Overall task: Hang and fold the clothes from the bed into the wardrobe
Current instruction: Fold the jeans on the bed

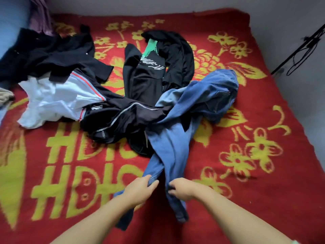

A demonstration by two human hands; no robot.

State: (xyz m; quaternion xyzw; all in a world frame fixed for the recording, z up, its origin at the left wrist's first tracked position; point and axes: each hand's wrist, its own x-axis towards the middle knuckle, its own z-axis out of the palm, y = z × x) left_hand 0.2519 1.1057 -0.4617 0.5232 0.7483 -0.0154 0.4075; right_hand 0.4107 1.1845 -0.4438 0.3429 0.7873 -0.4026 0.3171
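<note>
Two hands grip the blue jeans [177, 120] at the leg ends: left hand [139, 188] and right hand [182, 188] pinching denim, close together. Jeans run lengthwise away across the bed [263, 164] (waist far, up-right), over black clothes [133, 118].

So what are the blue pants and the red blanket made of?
The blue pants look like denim: faded matte blue cloth with stitched seams, gripped by the left hand and right hand. The red blanket looks like fuzzy woven fleece or wool, probably.
</note>
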